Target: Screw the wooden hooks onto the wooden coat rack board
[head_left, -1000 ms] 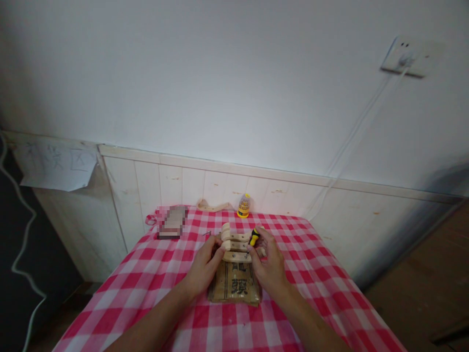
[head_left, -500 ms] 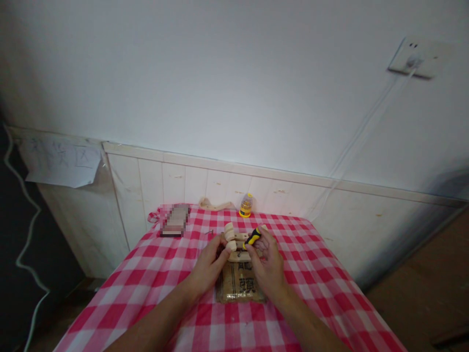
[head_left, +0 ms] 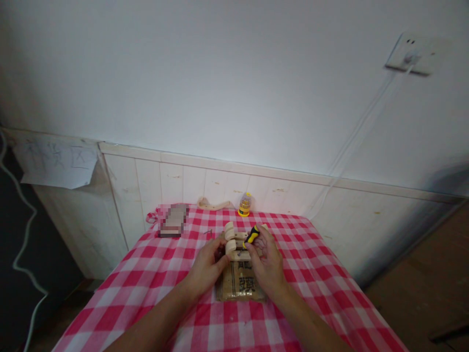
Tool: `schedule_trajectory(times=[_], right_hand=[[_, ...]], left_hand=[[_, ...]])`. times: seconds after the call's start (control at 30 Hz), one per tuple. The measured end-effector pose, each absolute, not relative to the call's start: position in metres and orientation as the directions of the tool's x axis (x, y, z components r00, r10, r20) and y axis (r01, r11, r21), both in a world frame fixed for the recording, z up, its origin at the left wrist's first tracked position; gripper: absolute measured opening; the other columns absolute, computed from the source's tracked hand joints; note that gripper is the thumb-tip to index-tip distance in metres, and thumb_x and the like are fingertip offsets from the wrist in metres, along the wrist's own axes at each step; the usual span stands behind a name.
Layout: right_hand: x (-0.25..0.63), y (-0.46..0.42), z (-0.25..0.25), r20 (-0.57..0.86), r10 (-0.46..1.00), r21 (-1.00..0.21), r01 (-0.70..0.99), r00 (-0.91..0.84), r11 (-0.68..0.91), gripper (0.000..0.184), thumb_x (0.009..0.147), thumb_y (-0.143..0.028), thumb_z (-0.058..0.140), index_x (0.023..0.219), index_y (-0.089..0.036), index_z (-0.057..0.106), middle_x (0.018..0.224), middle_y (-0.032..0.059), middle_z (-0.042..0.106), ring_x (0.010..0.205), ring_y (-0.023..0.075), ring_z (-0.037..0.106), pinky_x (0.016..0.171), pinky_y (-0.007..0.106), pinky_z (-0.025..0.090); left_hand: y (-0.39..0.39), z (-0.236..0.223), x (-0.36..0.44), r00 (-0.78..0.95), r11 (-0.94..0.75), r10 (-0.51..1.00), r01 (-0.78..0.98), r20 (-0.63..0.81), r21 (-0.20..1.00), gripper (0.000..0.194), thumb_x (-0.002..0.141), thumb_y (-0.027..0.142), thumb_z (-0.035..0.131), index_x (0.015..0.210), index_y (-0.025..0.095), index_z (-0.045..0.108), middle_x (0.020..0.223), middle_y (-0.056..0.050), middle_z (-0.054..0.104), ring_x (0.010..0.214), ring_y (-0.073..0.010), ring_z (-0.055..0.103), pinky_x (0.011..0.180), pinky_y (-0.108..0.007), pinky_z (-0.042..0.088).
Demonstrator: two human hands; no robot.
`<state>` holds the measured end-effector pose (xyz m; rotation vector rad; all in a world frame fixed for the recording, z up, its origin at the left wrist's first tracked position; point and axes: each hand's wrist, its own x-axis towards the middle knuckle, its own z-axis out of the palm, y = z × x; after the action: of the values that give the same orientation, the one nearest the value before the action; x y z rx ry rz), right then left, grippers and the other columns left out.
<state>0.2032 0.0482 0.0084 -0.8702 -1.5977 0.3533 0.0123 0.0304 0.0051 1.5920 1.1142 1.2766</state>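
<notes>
My left hand (head_left: 209, 264) is closed on the left side of a pale wooden piece (head_left: 230, 233) with rounded ends and crossbars. In my right hand (head_left: 270, 254) is a screwdriver (head_left: 252, 236) with a yellow and black handle, tilted down toward the wooden crossbars; its tip is too small to make out. The wooden piece rests over a brown taped packet (head_left: 234, 283) with dark characters on it. My right fingers hide part of the wood's right side.
A red and white checked cloth (head_left: 205, 318) covers the table. Toward the wall stand a yellow-capped bottle (head_left: 244, 205) and a curved wooden piece (head_left: 214, 205). A blurred-out flat object (head_left: 173, 221) lies at the back left, near a small metal key-like tool (head_left: 208, 231).
The camera view has shifted slightly. My right fingers have changed their hold a little on the screwdriver handle, and my left thumb sits slightly lower on the wood.
</notes>
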Motion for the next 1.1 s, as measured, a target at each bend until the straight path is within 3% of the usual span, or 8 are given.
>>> schedule_trajectory(times=[0.4, 0.57, 0.83, 1.1], right_hand=[[0.204, 0.042, 0.015, 0.746, 0.666, -0.601, 0.406, -0.026, 0.689, 0.053, 0.095, -0.017, 0.065, 0.145, -0.032, 0.055, 0.129, 0.0083, 0.074, 0.109, 0.0238, 0.076, 0.094, 0.042, 0.064], [0.204, 0.039, 0.019, 0.764, 0.643, -0.558, 0.441, -0.059, 0.703, 0.052, 0.095, -0.017, 0.064, 0.145, -0.029, 0.056, 0.127, 0.0097, 0.075, 0.108, 0.0244, 0.076, 0.093, 0.041, 0.065], [0.205, 0.039, 0.018, 0.736, 0.675, -0.588, 0.447, -0.049, 0.673, 0.052, 0.096, -0.018, 0.063, 0.146, -0.029, 0.056, 0.134, 0.0106, 0.071, 0.118, 0.0275, 0.072, 0.101, 0.048, 0.061], [0.206, 0.040, 0.017, 0.716, 0.697, -0.613, 0.438, -0.046, 0.658, 0.053, 0.097, -0.021, 0.063, 0.148, -0.031, 0.054, 0.135, 0.0103, 0.070, 0.117, 0.0276, 0.072, 0.100, 0.049, 0.061]], left_hand=[[0.029, 0.004, 0.012, 0.135, -0.279, 0.956, 0.140, 0.261, 0.950, 0.017, 0.082, 0.028, 0.070, 0.096, 0.019, 0.070, 0.094, -0.006, 0.072, 0.083, -0.0227, 0.062, 0.075, -0.032, 0.048], [0.027, 0.006, 0.012, 0.160, -0.282, 0.949, 0.056, 0.270, 0.958, 0.017, 0.082, 0.027, 0.070, 0.097, 0.018, 0.069, 0.093, -0.005, 0.072, 0.084, -0.0223, 0.063, 0.075, -0.031, 0.048], [0.023, 0.016, 0.015, 0.174, -0.288, 0.945, 0.040, 0.277, 0.957, 0.016, 0.082, 0.030, 0.069, 0.094, 0.019, 0.066, 0.093, -0.005, 0.072, 0.083, -0.0222, 0.064, 0.074, -0.030, 0.049], [0.026, 0.010, 0.012, 0.177, -0.291, 0.945, 0.069, 0.275, 0.954, 0.033, 0.093, 0.050, 0.064, 0.093, 0.018, 0.067, 0.087, -0.005, 0.072, 0.077, -0.0213, 0.065, 0.067, -0.029, 0.048]])
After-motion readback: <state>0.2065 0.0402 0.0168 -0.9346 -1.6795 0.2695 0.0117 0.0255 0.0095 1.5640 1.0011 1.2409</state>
